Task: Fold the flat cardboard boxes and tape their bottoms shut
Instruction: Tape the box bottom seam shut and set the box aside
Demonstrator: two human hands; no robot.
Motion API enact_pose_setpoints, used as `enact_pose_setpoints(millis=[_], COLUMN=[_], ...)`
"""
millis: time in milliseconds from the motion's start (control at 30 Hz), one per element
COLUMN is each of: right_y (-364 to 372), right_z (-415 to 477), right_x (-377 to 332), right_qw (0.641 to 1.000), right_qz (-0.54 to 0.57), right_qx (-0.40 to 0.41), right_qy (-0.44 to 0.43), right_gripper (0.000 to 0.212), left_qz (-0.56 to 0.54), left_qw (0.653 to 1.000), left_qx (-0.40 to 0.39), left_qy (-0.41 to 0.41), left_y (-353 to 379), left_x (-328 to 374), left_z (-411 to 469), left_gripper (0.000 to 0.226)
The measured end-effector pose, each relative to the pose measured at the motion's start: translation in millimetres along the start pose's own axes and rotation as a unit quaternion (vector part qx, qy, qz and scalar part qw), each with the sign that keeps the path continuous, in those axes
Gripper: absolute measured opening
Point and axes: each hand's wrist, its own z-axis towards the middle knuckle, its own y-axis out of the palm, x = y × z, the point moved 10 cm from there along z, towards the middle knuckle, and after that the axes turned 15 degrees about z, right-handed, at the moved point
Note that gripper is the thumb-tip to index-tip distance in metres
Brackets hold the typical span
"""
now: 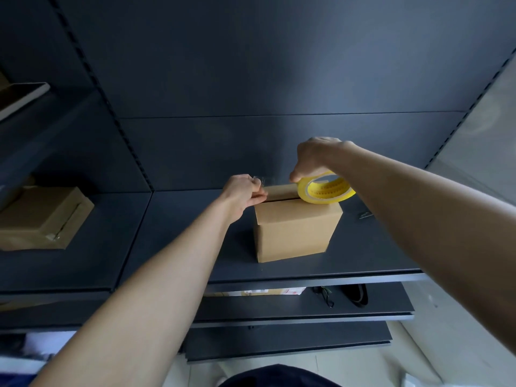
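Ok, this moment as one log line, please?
step: taping | box: on shelf | left hand: pinches tape end | right hand: holds roll on box

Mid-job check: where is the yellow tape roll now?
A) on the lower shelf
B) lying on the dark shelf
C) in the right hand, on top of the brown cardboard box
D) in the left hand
C: the right hand holds the yellow tape roll on top of the brown cardboard box; the left hand pinches the clear tape end.

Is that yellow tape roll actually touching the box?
Touching. The head view shows the roll resting on the box's top edge, with no gap between them.
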Motion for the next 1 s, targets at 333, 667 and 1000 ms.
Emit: enact_pose_setpoints(millis=[333, 667, 1000], right_y=[13.9, 25.9, 33.2], right_z=[13.2, 23.8, 27.6], right_x=[-37.2, -60.7, -68.8], right_qw=[0.997, 0.989, 0.984], right_qz=[-0.078, -0.141, -0.172], right_qx=[-0.019, -0.04, -0.044], right_qy=[-0.014, -0.029, -0.033], right_gripper=[0.048, 0.049, 0.047], left_qz=[0.015, -0.004, 0.017], left_qw=[0.997, 0.989, 0.993], left_qx=[0.052, 0.071, 0.053], left_qy=[-0.055, -0.127, -0.105], left_y=[-28.1, -56.0, -42.7], left_x=[-20.0, -59.7, -87.3], left_z=[-6.9, -13.7, -7.8], left_gripper=[0.015, 0.021, 0.023])
